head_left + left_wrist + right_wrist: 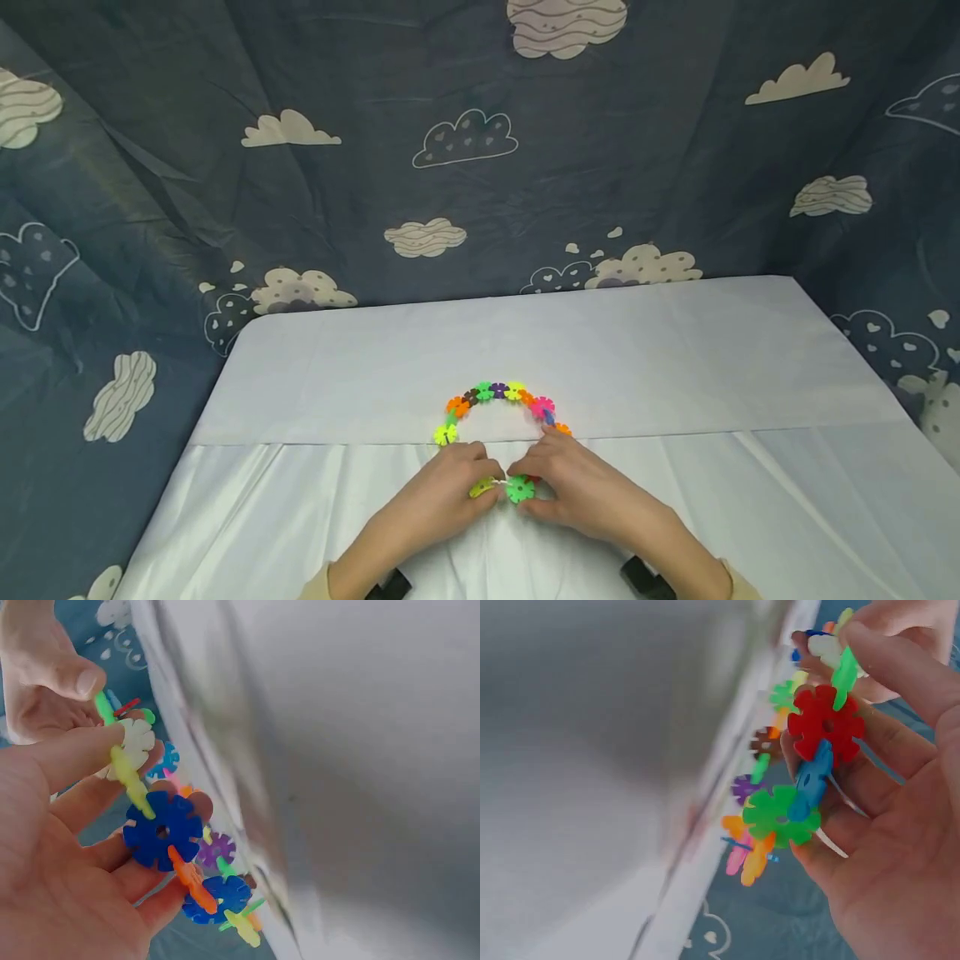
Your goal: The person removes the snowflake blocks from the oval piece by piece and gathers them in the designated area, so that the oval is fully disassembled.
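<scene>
A chain of colourful plastic snowflake discs (514,391), slotted edge to edge, curves in a ring on the white cloth. My left hand (442,493) pinches its left end around a yellow disc (482,487); a blue disc (163,831) and an orange disc (193,881) lie along the fingers. Opposite, my right hand (581,487) holds a green disc (521,489), with a red disc (826,724) and a blue one (810,784) following it. Between both hands is a white disc (136,742). Whether the white and green discs are joined, I cannot tell.
White cloth (300,383) covers the table, with a crease running across it. Behind and at the sides hangs a dark curtain (360,192) with a cloud print. Dark wrist devices (647,577) sit under the forearms.
</scene>
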The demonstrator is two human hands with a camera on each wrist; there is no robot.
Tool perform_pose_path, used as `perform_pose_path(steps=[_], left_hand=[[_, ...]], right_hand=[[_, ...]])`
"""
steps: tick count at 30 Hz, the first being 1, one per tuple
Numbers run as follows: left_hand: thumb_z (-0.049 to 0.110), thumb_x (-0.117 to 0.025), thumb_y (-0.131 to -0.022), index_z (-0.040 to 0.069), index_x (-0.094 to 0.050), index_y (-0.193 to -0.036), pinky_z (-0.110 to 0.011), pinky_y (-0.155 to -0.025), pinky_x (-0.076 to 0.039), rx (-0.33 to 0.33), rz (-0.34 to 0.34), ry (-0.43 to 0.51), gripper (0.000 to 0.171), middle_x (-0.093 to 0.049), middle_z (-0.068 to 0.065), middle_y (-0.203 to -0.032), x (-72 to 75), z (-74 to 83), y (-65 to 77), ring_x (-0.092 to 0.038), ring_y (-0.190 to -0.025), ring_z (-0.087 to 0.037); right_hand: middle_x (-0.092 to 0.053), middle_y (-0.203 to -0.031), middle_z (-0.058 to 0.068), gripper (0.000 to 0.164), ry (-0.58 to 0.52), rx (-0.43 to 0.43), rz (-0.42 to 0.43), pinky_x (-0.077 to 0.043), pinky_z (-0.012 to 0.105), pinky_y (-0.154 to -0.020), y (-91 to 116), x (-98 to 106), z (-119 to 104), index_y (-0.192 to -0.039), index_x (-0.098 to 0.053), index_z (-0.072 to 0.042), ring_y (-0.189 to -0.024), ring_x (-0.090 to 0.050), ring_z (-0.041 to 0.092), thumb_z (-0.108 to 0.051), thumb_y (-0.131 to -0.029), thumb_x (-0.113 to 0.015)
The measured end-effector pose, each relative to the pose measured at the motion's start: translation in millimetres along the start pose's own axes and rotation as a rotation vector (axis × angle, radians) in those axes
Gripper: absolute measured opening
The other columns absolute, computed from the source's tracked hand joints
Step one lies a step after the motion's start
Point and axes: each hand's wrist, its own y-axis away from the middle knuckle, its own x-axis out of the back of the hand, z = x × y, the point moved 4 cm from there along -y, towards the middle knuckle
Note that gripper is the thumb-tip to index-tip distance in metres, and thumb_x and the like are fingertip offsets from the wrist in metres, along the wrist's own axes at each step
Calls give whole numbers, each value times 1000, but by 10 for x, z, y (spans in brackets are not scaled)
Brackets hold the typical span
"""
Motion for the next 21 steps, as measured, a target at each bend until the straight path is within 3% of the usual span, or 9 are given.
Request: perform_pose_path(steps=[5,11,15,21], left_hand=[[23,-64,-96,21,-71,-102,-23,-72,-40,40,96,66,10,-45,14,-85,121,53,43,-44,-82,-8],[20,-62,-94,23,-67,-99,-27,-76,-39,45,187,142,8,-44,14,-87,240,121,53,-44,-84,-9],[18,-62,-93,22,-66,-97,-29,-82,-40,30,187,167,7,-48,14,-91,274,139,34,-45,-90,-8],[15,-61,-94,23,-66,-96,-32,-89,-42,51,122,263,9,-57,15,-92,300,132,4,-49,-96,-9]], right_hand=[[-62,-98,-18,25,-29,3,110,-27,46,-113,24,129,-88,-107,-72,-19,-103,-54,7,-22,-83,-79],[-61,-102,-21,25,-64,66,232,-28,43,-112,60,226,-147,-108,-70,-21,-107,-54,6,-21,-85,-77],[-59,-102,-22,25,-35,98,257,-37,38,-105,70,224,-169,-109,-69,-22,-103,-53,6,-19,-85,-75],[-56,-97,-20,26,45,151,278,-43,31,-84,70,193,-206,-109,-69,-19,-90,-49,3,-8,-85,-70]])
